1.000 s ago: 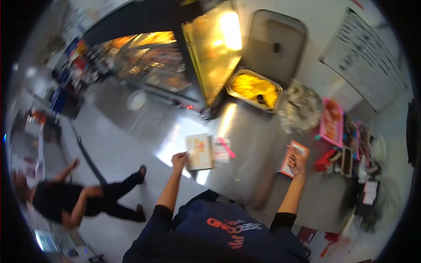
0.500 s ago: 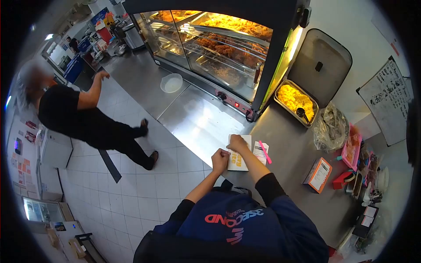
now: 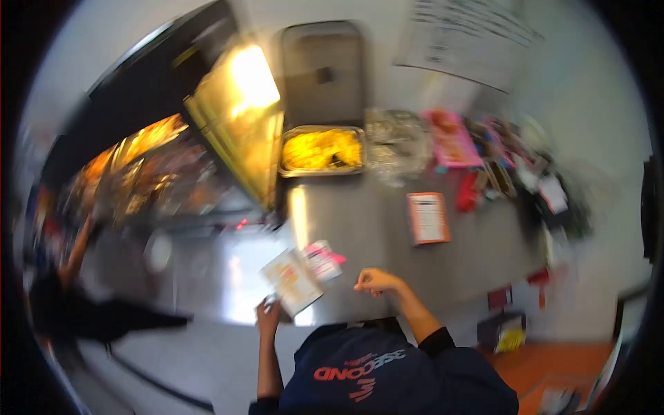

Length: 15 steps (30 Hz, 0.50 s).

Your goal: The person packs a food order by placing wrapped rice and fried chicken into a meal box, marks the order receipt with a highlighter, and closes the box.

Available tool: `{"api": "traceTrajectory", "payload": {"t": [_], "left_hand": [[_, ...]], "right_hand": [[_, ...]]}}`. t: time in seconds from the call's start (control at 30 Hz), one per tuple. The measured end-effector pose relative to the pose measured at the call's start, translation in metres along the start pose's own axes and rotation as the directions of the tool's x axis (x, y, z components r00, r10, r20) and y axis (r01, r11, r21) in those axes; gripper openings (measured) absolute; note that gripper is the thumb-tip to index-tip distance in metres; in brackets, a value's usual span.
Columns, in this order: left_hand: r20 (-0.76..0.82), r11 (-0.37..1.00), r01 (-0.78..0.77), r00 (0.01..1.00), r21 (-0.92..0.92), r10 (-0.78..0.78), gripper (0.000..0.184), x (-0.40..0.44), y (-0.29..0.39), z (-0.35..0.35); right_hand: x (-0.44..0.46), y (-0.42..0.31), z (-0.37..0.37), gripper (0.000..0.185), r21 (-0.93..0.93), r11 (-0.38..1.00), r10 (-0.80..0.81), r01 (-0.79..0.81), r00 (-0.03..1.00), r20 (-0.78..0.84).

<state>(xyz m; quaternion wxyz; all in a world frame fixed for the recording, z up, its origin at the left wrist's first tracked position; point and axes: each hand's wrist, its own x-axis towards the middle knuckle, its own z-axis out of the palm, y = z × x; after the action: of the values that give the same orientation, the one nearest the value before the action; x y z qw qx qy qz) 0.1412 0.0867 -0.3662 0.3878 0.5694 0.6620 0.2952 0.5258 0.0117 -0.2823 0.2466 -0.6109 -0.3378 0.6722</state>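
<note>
Near the counter's front edge lies a white packet with orange print [image 3: 292, 281]. My left hand [image 3: 268, 313] is at its lower left corner, fingers curled, with something small and pale at the fingertips, too blurred to name. My right hand [image 3: 377, 281] hovers over the counter to the right of the packet, fingers bent together; whether anything is between them is too blurred to tell. A paper slip [image 3: 321, 266] with a pink marker [image 3: 328, 253] on it lies just behind the packet. Farther right is an orange and white box [image 3: 429, 218].
A lit food warmer [image 3: 173, 173] stands at the left. Behind the counter [image 3: 360, 228] are a tray of yellow food [image 3: 321, 151], a plastic bag [image 3: 398, 142] and a pink basket [image 3: 453, 140]. Another person's dark-clothed body [image 3: 76, 311] shows at the far left.
My hands have moved apart; the right has left the packet and gone right. The view has swung to the right and blurred. The other person now appears lower at the left edge.
</note>
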Motion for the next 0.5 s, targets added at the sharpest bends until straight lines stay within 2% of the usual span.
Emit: {"api": "traceTrajectory", "payload": {"t": [0.03, 0.07, 0.1, 0.13, 0.17, 0.2, 0.23, 0.27, 0.3, 0.33, 0.37, 0.4, 0.43, 0.47, 0.5], "left_hand": [[-0.072, 0.955, -0.097, 0.990, 0.279, 0.122, 0.048, -0.007, 0.031, -0.007], [-0.129, 0.945, -0.189, 0.965, 0.266, 0.230, 0.041, -0.012, 0.067, -0.003], [-0.122, 0.936, -0.314, 0.934, 0.159, 0.335, 0.036, -0.011, 0.083, 0.008], [-0.042, 0.922, -0.313, 0.943, 0.229, 0.331, 0.031, -0.016, 0.123, 0.021], [0.014, 0.895, -0.423, 0.905, 0.141, 0.425, 0.028, -0.014, 0.133, 0.048], [0.125, 0.866, -0.481, 0.876, 0.139, 0.466, 0.025, -0.016, 0.150, 0.075], [0.299, 0.856, -0.513, 0.829, 0.067, 0.473, 0.020, -0.023, 0.167, 0.106], [0.430, 0.779, -0.621, 0.728, 0.086, 0.533, 0.018, -0.034, 0.193, 0.138], [0.634, 0.805, -0.589, 0.650, 0.074, 0.418, 0.017, -0.042, 0.204, 0.167], [0.791, 0.681, -0.713, 0.510, 0.170, 0.337, 0.015, -0.049, 0.213, 0.199], [0.911, 0.502, -0.862, 0.261, 0.071, 0.319, 0.015, -0.061, 0.234, 0.228], [0.954, 0.404, -0.914, 0.151, 0.035, 0.258, 0.023, -0.068, 0.218, 0.263], [0.952, 0.402, -0.879, -0.160, -0.257, 0.260, 0.031, -0.059, 0.185, 0.306], [0.998, 0.422, -0.905, -0.041, -0.056, 0.044, 0.036, -0.081, 0.204, 0.327], [0.981, 0.386, -0.911, 0.082, 0.147, -0.178, 0.042, -0.101, 0.228, 0.344]], "right_hand": [[-0.024, 0.012, -0.014, 0.029, 0.092, 0.996, 0.009, -0.008, 1.000, -0.013], [-0.052, 0.024, -0.032, 0.030, 0.201, 0.979, 0.002, 0.025, 0.991, -0.133], [-0.078, 0.036, -0.048, 0.030, 0.297, 0.952, 0.004, 0.071, 0.970, -0.244], [-0.101, 0.044, -0.067, 0.030, 0.380, 0.916, 0.011, 0.124, 0.942, -0.335], [-0.126, 0.053, -0.089, 0.029, 0.426, 0.885, 0.020, 0.188, 0.898, -0.439], [-0.153, 0.065, -0.114, 0.029, 0.457, 0.853, 0.028, 0.254, 0.851, -0.525], [-0.176, 0.079, -0.136, 0.028, 0.474, 0.818, 0.028, 0.326, 0.801, -0.599], [-0.204, 0.080, -0.161, 0.023, 0.443, 0.799, 0.020, 0.407, 0.719, -0.695], [-0.231, 0.080, -0.186, 0.018, 0.407, 0.782, 0.019, 0.472, 0.635, -0.773], [-0.253, 0.087, -0.216, 0.018, 0.348, 0.803, 0.000, 0.484, 0.584, -0.812], [-0.273, 0.094, -0.251, 0.017, 0.285, 0.825, -0.023, 0.488, 0.533, -0.846], [-0.291, 0.099, -0.288, 0.017, 0.215, 0.846, -0.052, 0.488, 0.478, -0.877], [-0.306, 0.099, -0.331, 0.017, 0.157, 0.860, -0.075, 0.486, 0.424, -0.902], [-0.315, 0.103, -0.359, 0.019, 0.129, 0.872, -0.077, 0.472, 0.392, -0.917], [-0.319, 0.109, -0.386, 0.020, 0.107, 0.879, -0.074, 0.465, 0.355, -0.932]]}}
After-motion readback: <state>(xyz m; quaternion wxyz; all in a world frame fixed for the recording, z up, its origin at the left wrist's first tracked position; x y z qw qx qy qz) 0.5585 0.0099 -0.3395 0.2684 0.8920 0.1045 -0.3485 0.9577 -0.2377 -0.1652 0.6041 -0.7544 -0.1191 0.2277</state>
